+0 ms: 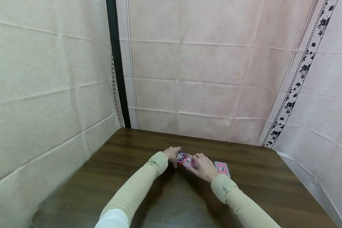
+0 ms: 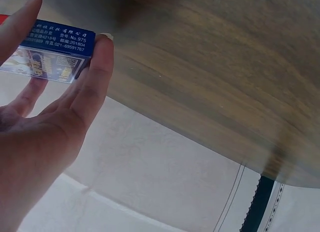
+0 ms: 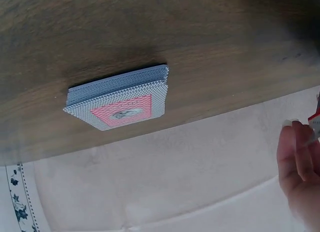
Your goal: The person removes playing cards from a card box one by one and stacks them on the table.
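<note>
My left hand [image 1: 172, 154] grips a small playing-card box [image 1: 182, 158] by its left end, over the middle of the table. In the left wrist view the box [image 2: 62, 41] shows a dark blue end with white print and a clear, shiny side, between thumb and fingers. Pink-backed playing cards [image 1: 188, 161] show at the box's right end, where my right hand [image 1: 204, 167] pinches them; its fingers hide part of them. Just right of that hand lies a squared deck of cards [image 1: 222, 168], pink and white back up. The right wrist view shows this deck [image 3: 125, 104] as a thick stack.
The brown wooden table [image 1: 125, 148] has rounded corners. Pale creased cloth [image 1: 205, 69] hangs behind it and along both sides. A dark vertical strip [image 1: 118, 63] stands at the back left, and a floral border [image 1: 297, 82] runs down the cloth at the right.
</note>
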The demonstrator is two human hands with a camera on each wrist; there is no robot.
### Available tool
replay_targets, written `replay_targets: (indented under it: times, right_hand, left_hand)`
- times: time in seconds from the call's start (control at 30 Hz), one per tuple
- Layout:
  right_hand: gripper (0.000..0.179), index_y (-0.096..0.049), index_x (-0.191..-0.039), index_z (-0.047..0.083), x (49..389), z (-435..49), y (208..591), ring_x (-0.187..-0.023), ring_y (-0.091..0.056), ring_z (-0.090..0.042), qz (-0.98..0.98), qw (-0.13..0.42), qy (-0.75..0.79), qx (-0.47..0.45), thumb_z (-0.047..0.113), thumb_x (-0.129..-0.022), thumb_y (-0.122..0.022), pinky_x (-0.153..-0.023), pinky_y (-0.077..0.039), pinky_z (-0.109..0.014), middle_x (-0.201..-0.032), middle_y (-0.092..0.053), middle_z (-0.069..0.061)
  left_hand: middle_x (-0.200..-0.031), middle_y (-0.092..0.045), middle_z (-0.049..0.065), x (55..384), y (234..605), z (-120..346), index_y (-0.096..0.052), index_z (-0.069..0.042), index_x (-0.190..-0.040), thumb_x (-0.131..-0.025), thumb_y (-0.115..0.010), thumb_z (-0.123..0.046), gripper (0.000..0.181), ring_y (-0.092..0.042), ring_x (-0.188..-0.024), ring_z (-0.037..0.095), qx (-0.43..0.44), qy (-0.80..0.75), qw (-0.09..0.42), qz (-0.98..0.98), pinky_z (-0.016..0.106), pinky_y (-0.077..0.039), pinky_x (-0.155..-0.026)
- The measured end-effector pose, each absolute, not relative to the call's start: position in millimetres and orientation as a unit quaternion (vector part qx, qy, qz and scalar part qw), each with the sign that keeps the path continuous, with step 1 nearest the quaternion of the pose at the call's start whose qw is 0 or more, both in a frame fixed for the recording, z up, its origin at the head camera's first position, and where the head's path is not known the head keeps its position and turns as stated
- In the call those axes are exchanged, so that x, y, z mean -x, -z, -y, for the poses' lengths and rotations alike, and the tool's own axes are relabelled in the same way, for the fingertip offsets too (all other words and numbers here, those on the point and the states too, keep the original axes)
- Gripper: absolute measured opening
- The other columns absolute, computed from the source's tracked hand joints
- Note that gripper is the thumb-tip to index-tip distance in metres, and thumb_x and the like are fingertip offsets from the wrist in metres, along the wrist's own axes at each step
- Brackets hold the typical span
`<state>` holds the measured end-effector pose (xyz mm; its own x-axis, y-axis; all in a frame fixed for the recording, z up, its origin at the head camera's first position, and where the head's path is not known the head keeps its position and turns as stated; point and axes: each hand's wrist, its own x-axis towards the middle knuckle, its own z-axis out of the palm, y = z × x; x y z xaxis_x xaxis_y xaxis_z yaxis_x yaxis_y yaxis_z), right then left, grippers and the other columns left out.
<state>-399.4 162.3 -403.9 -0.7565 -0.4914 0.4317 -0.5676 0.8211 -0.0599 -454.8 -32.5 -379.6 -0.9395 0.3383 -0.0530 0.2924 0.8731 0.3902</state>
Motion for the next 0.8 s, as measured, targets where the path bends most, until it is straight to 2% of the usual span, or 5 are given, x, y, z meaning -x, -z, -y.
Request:
replay_targets:
  times: [0.07, 0.13, 0.33, 0.6, 0.8]
  right_hand:
    - [0.036, -0.061, -0.096, 0.012, 399.8, -164.2, 402.6, -0.087, -0.053, -0.02, 0.935, 0.202, -0.094, -0.277, 0.039, -0.079, -0.077, -0.08, -0.049, -0.038, -0.093, -0.061, -0.004]
    - [0.04, -0.06, -0.104, 0.012, 400.0, -166.4, 401.5, -0.091, -0.053, -0.022, 0.938, 0.196, -0.1, -0.268, 0.035, -0.077, -0.079, -0.085, -0.049, -0.04, -0.096, -0.061, -0.006]
    - [0.054, -0.055, -0.124, 0.012, 399.6, -173.0, 400.3, -0.098, -0.055, -0.028, 0.944, 0.185, -0.09, -0.258, 0.029, -0.076, -0.074, -0.089, -0.047, -0.047, -0.107, -0.06, -0.01]
    - [0.05, -0.055, -0.122, 0.008, 400.7, -186.7, 403.6, -0.092, -0.053, -0.029, 0.94, 0.221, -0.1, -0.238, 0.034, -0.083, -0.073, -0.08, -0.046, -0.047, -0.1, -0.058, -0.013]
    - [0.05, -0.054, -0.122, 0.005, 404.1, -202.3, 406.1, -0.085, -0.052, -0.03, 0.956, 0.22, -0.105, -0.166, 0.038, -0.088, -0.068, -0.072, -0.046, -0.047, -0.095, -0.055, -0.016]
  left_hand:
    - [-0.108, -0.061, 0.008, 455.2, 379.2, 33.9, -0.055, -0.014, -0.117, -0.061, -0.089, -0.006, 0.066, -0.057, -0.096, 0.023, -0.154, -0.192, 0.059, -0.968, 0.04, -0.048, -0.087]
    - [-0.108, -0.061, 0.009, 455.1, 378.7, 35.2, -0.054, -0.013, -0.117, -0.062, -0.089, -0.006, 0.065, -0.057, -0.095, 0.024, -0.146, -0.195, 0.06, -0.968, 0.041, -0.048, -0.086]
    - [-0.108, -0.06, 0.01, 453.2, 376.9, 37.1, -0.053, -0.012, -0.122, -0.063, -0.088, -0.006, 0.069, -0.056, -0.094, 0.024, -0.135, -0.2, 0.063, -0.968, 0.041, -0.048, -0.086]
    - [-0.105, -0.061, 0.011, 453.6, 378.0, 40.1, -0.053, -0.011, -0.119, -0.063, -0.089, -0.009, 0.067, -0.057, -0.092, 0.025, -0.112, -0.188, 0.054, -0.974, 0.041, -0.048, -0.086]
    - [-0.104, -0.061, 0.01, 451.9, 377.7, 42.0, -0.053, -0.013, -0.117, -0.064, -0.088, -0.011, 0.064, -0.057, -0.091, 0.025, -0.108, -0.188, 0.058, -0.974, 0.041, -0.048, -0.084]
